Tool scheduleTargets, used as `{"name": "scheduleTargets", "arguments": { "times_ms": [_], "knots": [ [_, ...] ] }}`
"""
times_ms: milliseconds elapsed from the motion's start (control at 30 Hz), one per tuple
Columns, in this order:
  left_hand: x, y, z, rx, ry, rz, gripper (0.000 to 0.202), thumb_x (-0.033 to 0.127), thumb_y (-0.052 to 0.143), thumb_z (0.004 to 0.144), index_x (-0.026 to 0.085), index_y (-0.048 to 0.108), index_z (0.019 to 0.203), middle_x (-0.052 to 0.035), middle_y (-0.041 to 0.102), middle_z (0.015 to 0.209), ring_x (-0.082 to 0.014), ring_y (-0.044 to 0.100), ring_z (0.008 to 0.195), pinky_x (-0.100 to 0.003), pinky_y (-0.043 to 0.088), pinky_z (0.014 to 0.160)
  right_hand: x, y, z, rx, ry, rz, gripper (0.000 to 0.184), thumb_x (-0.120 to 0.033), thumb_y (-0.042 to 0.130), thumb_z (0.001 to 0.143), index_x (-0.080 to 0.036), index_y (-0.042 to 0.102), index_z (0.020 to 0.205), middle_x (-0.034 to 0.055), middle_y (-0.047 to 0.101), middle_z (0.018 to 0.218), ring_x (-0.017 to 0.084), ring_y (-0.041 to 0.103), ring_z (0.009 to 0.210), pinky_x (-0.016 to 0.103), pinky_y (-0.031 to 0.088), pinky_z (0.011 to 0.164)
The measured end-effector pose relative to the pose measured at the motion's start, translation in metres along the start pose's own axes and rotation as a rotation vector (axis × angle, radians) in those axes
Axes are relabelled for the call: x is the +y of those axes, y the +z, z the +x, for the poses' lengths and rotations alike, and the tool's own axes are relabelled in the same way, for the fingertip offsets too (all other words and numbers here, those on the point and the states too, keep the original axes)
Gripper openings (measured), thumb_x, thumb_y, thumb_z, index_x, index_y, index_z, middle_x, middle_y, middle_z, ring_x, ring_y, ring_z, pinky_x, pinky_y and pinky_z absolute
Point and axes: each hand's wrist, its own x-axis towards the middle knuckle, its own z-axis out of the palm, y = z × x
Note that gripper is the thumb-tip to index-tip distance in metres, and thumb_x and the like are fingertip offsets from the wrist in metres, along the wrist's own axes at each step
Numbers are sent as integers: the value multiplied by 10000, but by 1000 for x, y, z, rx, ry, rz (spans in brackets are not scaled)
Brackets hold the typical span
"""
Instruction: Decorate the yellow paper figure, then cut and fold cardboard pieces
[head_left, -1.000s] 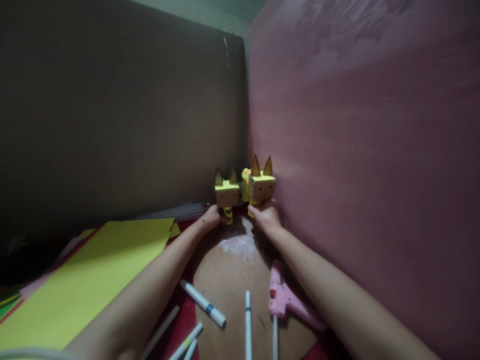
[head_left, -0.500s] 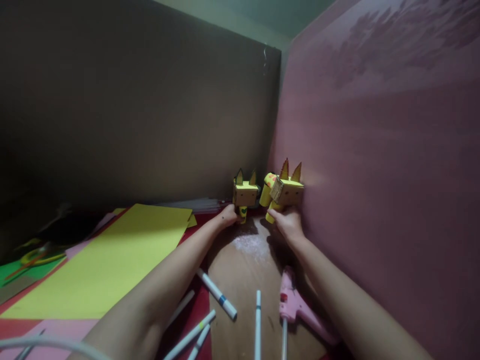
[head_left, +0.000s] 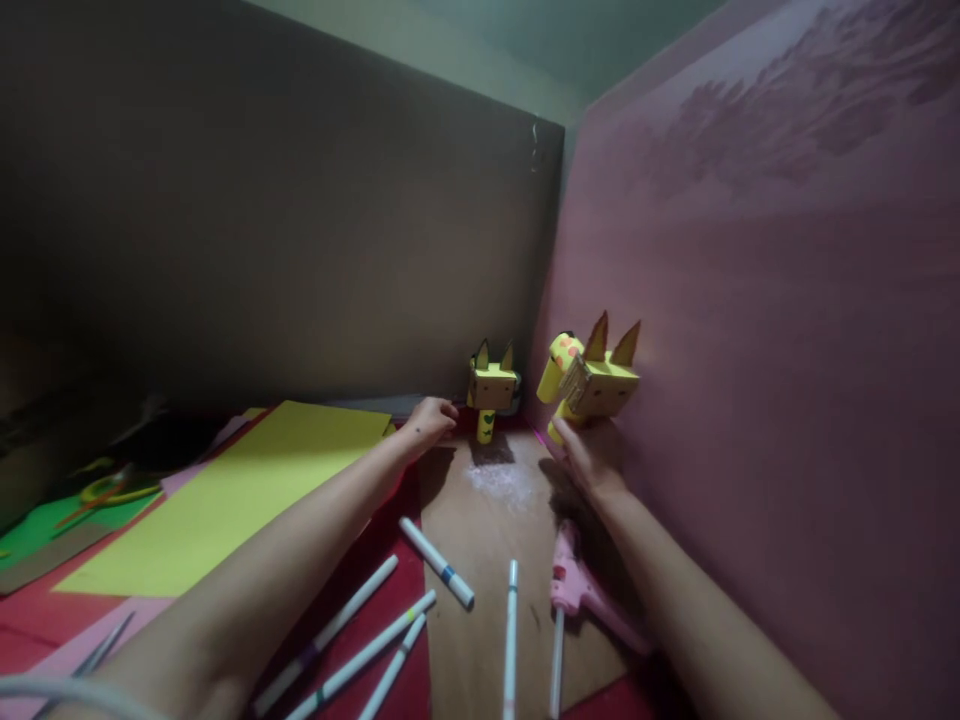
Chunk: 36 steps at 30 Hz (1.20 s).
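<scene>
Two small yellow paper animals with box heads and pointed ears are near the far corner. The left paper animal stands by itself on the brown board. My left hand is just left of it, fingers loosely curled, holding nothing. My right hand grips the right paper animal from below and holds it tilted, close to the pink wall.
A pink glue gun lies beside my right forearm. Several white markers are scattered on the board and red mat. A large yellow paper sheet lies at left, with green paper and scissors beyond. Dark and pink walls meet at the corner.
My left hand has let go of the left animal and drawn back left; it now stands alone. My right hand has lifted and tilted the right animal toward the pink wall.
</scene>
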Motion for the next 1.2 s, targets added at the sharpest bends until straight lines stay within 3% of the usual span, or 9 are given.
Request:
{"name": "scheduleTargets", "arguments": {
  "times_ms": [133,267,433,567,700,867,1000,1200],
  "knots": [
    [10,-20,-26,29,-18,9,314,315,584,906,147,579,1171,-92,618,1152,-207,631,957,-404,552,802,-24,-15,-18,94,39,44,242,-380,674,683,-156,623,607,50,643,504,195,624,493,240,385,415],
    [23,-37,-54,57,-12,31,282,310,584,908,140,591,1133,-78,635,1085,-182,640,885,-365,561,745,-46,-23,-41,54,52,171,284,-425,661,691,-146,622,725,54,671,591,158,583,447,231,405,385],
    [33,-49,-98,97,46,6,212,306,577,914,123,612,1016,-32,645,899,-120,616,694,-273,539,607,-68,-16,-75,-167,54,308,274,-399,694,651,-136,616,662,21,603,488,129,520,388,227,408,360],
    [34,-57,-142,131,116,-54,111,226,613,874,116,620,865,42,579,617,-59,484,443,-175,385,406,-78,-1,-101,-408,34,428,247,-368,684,645,-129,626,654,10,590,478,121,521,395,218,415,363],
    [27,-71,-186,220,145,-151,112,161,651,721,124,620,822,18,599,545,-97,525,417,-183,339,352,-81,12,-121,-605,17,542,230,-358,655,667,-132,619,653,14,602,520,120,549,424,218,446,393],
    [7,-83,-223,317,142,-263,235,274,649,674,127,604,852,6,596,578,-108,522,413,-205,351,346,-76,28,-138,-767,15,634,206,-336,644,648,-135,624,687,10,610,551,115,537,420,225,440,394],
    [-8,-82,-238,344,146,-318,304,403,662,691,130,619,819,27,540,501,-95,471,397,-207,338,368,-74,39,-149,-824,46,611,186,-302,651,608,-122,638,652,19,610,529,118,530,422,235,442,403],
    [-23,-72,-240,338,133,-364,384,489,674,682,122,626,782,19,547,503,-86,446,397,-222,361,397,-75,42,-153,-792,81,494,105,-219,641,578,-136,633,641,1,618,508,117,512,411,236,439,399]
  ]
}}
